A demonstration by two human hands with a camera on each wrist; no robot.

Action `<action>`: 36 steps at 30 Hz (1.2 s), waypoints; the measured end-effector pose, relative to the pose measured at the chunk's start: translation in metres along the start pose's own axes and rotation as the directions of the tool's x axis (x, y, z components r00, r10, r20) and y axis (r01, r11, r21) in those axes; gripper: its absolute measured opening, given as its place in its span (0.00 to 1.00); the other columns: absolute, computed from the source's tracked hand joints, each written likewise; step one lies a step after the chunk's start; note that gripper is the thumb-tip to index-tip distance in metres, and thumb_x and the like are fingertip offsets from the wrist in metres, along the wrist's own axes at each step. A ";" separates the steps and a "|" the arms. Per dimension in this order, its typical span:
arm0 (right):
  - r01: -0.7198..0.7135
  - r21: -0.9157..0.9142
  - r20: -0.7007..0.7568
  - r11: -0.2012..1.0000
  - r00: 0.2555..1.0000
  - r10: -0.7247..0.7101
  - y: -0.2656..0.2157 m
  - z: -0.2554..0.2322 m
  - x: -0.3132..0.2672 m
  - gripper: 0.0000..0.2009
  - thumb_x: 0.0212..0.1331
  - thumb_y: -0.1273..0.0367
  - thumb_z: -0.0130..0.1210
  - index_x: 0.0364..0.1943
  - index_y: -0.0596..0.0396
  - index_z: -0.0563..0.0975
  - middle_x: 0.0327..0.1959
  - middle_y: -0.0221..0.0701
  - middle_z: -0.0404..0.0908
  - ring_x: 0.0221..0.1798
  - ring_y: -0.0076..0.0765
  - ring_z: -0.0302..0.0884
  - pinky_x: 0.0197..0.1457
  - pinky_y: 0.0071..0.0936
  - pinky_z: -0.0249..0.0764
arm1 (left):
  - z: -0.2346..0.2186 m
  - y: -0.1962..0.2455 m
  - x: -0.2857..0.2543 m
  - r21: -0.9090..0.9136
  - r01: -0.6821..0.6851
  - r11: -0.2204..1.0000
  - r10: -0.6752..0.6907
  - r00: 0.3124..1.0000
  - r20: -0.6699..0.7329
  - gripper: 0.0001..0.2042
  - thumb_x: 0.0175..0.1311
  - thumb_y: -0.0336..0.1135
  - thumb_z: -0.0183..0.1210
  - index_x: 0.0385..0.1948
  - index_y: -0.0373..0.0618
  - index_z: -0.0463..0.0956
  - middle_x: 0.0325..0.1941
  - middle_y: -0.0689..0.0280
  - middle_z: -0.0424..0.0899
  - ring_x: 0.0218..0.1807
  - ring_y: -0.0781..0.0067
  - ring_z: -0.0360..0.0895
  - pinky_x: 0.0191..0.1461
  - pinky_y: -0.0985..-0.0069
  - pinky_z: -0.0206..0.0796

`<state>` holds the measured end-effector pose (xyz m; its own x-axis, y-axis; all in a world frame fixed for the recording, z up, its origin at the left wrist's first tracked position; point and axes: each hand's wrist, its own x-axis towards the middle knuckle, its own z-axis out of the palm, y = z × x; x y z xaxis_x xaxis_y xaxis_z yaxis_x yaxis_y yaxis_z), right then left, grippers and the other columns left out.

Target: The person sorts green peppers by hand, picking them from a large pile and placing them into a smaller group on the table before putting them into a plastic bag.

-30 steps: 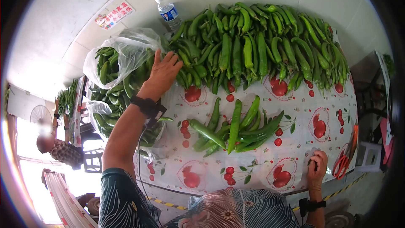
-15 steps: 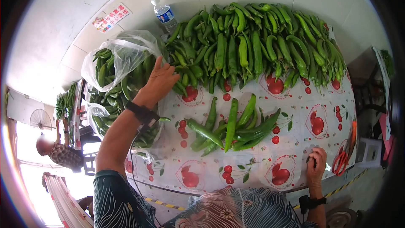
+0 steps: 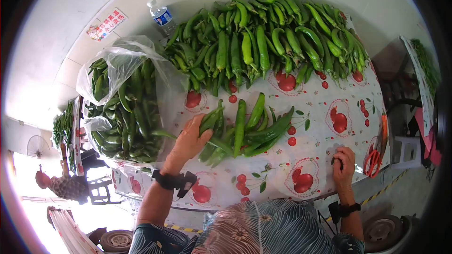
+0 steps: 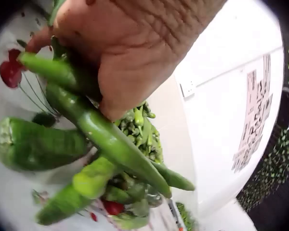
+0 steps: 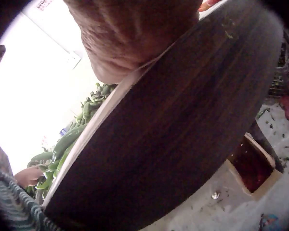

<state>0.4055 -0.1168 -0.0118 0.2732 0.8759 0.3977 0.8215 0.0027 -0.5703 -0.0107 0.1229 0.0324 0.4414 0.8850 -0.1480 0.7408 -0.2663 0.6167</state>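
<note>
My left hand (image 3: pixel 185 142) grips a green pepper (image 3: pixel 210 121) at the left side of a small group of loose peppers (image 3: pixel 266 136) on the table. In the left wrist view, its thumb lies over the held pepper (image 4: pixel 50 70), with another long pepper (image 4: pixel 111 137) just below; the fingertips are mostly hidden. At the table's front right rests my right hand (image 3: pixel 345 171), its fingers loosely curled, with a dark patch between thumb and fingers. The right wrist view has only its heel (image 5: pixel 130 48) at the table edge.
A large pepper pile (image 3: pixel 263 42) lines the wall side. Clear plastic bags (image 3: pixel 162 80) full of peppers stand at the left, near a water bottle (image 3: pixel 162 18). Red-handled scissors (image 3: pixel 372 162) lie near the right edge of the patterned tablecloth (image 3: pixel 263 183). Another person (image 3: pixel 66 186) is at far left.
My left hand has come from between the bag and the pile down to the loose peppers, now with a pepper in its grip. The right hand has stayed at the front right.
</note>
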 end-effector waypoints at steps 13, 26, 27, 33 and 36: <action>0.044 0.007 -0.071 0.999 0.997 -0.043 0.002 0.003 0.001 0.09 0.45 0.81 0.53 0.32 0.56 0.75 0.40 0.38 0.78 0.47 0.49 0.75 0.53 0.40 0.70 | 0.086 0.101 0.006 -0.115 -0.264 0.958 0.236 0.949 -0.211 0.26 0.57 0.30 0.58 0.60 0.41 0.63 0.52 0.48 0.77 0.54 0.50 0.76 0.57 0.65 0.67; 0.062 -0.001 -0.068 0.998 0.996 -0.062 0.002 0.000 -0.002 0.08 0.47 0.78 0.55 0.32 0.54 0.76 0.40 0.37 0.78 0.47 0.49 0.74 0.53 0.40 0.69 | 0.110 0.123 -0.020 -0.379 -0.185 0.907 0.231 0.970 0.078 0.34 0.60 0.28 0.55 0.68 0.37 0.50 0.65 0.45 0.65 0.68 0.51 0.62 0.70 0.66 0.54; 0.075 0.009 -0.076 0.997 0.994 -0.074 0.004 0.001 -0.001 0.08 0.46 0.78 0.56 0.32 0.54 0.76 0.40 0.37 0.78 0.47 0.50 0.74 0.52 0.40 0.69 | 0.105 0.118 -0.020 -0.328 -0.175 0.928 0.212 0.974 0.078 0.33 0.60 0.28 0.55 0.68 0.37 0.51 0.65 0.44 0.65 0.68 0.49 0.62 0.70 0.64 0.54; 0.114 -0.011 -0.060 0.993 0.992 -0.114 0.009 0.004 -0.005 0.09 0.45 0.76 0.58 0.33 0.54 0.76 0.39 0.37 0.78 0.45 0.50 0.75 0.50 0.41 0.70 | 0.086 0.090 -0.037 0.066 -0.258 0.964 0.260 0.965 -0.021 0.33 0.55 0.33 0.59 0.64 0.39 0.58 0.63 0.49 0.67 0.68 0.48 0.60 0.70 0.57 0.52; 0.157 -0.033 0.044 0.987 0.987 -0.156 0.008 -0.006 0.004 0.11 0.47 0.74 0.60 0.37 0.53 0.77 0.39 0.36 0.78 0.41 0.46 0.76 0.47 0.38 0.72 | 0.092 0.072 -0.041 0.030 -0.335 0.942 0.337 0.936 -0.105 0.32 0.54 0.35 0.60 0.63 0.40 0.60 0.63 0.51 0.67 0.68 0.49 0.60 0.68 0.55 0.52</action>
<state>0.4160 -0.1167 -0.0102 0.1200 0.8850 0.4499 0.8702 0.1243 -0.4767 0.0709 0.0326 0.0117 0.6090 0.7787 0.1505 0.5645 -0.5589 0.6074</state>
